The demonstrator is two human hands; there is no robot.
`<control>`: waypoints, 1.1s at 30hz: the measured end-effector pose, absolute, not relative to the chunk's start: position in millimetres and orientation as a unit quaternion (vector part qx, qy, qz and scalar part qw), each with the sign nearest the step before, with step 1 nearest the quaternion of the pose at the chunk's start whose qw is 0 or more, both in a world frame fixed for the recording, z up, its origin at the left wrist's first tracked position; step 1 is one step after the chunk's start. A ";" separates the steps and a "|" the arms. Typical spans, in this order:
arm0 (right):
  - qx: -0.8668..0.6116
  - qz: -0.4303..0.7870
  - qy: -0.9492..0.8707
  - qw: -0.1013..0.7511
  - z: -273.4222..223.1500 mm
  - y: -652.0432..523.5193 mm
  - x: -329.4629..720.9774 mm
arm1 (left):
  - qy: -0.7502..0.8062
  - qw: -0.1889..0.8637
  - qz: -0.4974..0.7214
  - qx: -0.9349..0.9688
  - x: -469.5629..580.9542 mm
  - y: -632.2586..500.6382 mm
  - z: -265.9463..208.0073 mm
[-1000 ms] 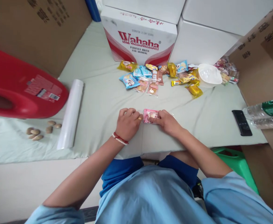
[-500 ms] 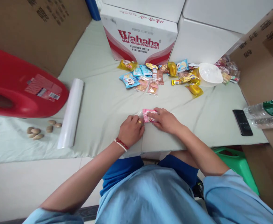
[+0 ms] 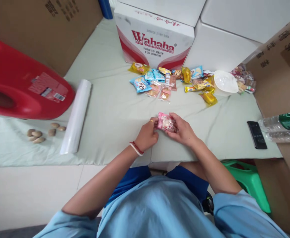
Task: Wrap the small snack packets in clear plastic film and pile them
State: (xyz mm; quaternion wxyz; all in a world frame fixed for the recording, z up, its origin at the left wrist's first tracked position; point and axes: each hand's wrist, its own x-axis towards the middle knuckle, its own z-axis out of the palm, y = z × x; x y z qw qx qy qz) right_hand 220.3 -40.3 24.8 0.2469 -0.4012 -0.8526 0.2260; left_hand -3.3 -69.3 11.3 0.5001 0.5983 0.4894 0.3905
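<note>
A small pink snack packet (image 3: 166, 122) with printed lettering is between my two hands above the table's near half. My right hand (image 3: 182, 130) grips its right side, thumb below and fingers along the top. At the packet's left end, the closed fingers of my left hand (image 3: 147, 134) pinch the edge, and the fingertips are partly hidden. Beyond my hands lies a spread of wrapped snacks, among them a blue packet (image 3: 140, 85), a pink-and-clear packet (image 3: 165, 95) and a yellow packet (image 3: 208, 98).
A white translucent bowl (image 3: 226, 82) sits by the snacks, before a Wahaha carton (image 3: 155, 39). On the left are a white roll (image 3: 76, 117), a red jug (image 3: 33, 82) and several brown stones (image 3: 37, 134). A black phone (image 3: 257, 135) and plastic bottles (image 3: 271, 120) lie right.
The pink packet has been turned so more of its printed face shows. My left hand has shifted from lying over clear film to the packet's left end. The view has moved slightly.
</note>
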 end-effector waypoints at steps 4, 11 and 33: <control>-0.379 0.210 -0.870 0.235 25.9 -41.1 213.8 | 0.385 0.696 0.496 0.348 0.5 -72.5 13.9; -0.344 0.187 -0.884 0.255 29.4 -51.4 202.2 | 0.438 0.687 0.512 0.271 14.5 -64.6 19.4; -0.482 0.448 -0.573 0.488 -5.0 -99.0 158.2 | 0.425 0.650 0.615 0.133 75.2 -73.7 23.7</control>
